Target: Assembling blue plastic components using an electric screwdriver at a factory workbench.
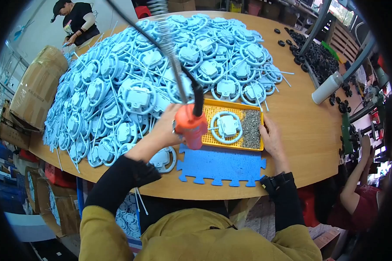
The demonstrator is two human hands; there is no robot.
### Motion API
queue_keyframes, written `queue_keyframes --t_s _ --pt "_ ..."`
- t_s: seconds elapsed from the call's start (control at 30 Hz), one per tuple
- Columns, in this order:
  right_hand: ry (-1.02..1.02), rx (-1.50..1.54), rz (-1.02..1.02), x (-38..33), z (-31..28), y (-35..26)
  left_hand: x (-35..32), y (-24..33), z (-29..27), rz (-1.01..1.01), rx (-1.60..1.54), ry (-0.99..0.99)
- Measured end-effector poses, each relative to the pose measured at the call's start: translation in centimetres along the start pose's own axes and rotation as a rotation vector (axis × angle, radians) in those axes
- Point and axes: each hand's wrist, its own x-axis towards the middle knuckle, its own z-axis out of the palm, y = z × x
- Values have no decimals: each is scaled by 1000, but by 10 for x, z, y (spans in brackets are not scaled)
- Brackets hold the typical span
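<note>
Here, plastic wheel (227, 126), gridded tray (222, 107)

wall (110, 21): pale | table (302, 143): brown, wood-toned | window (341, 14): bright, upper right

Close to the near edge of the worktop (309, 143) we see a yellow tray (214, 108), a light-blue wheel (228, 125) lying flat inside and grey bits (251, 129) heaped along its right side.

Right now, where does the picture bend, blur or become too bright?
Head view: the wooden table curves along its edge; head view, upper right: the window is partly washed out; head view, top: the spring looks somewhat soft, while the yellow tray is clearer.
</note>
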Motion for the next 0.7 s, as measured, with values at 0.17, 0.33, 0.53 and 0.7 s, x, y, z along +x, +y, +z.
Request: queue_keyframes --t_s 0.17,0.33,0.53,0.7 --pt "124 174 -98 2 18 17 2 13 19 7 70 176" --pt "71 167 -80 -10 40 -17 -60 14 4 76 113 218" --pt "104 163 -75 -19 72 -42 -88 -19 -7 218 154 273" --pt "99 101 -60 -22 86 -58 -88 -52 -22 322 25 191"
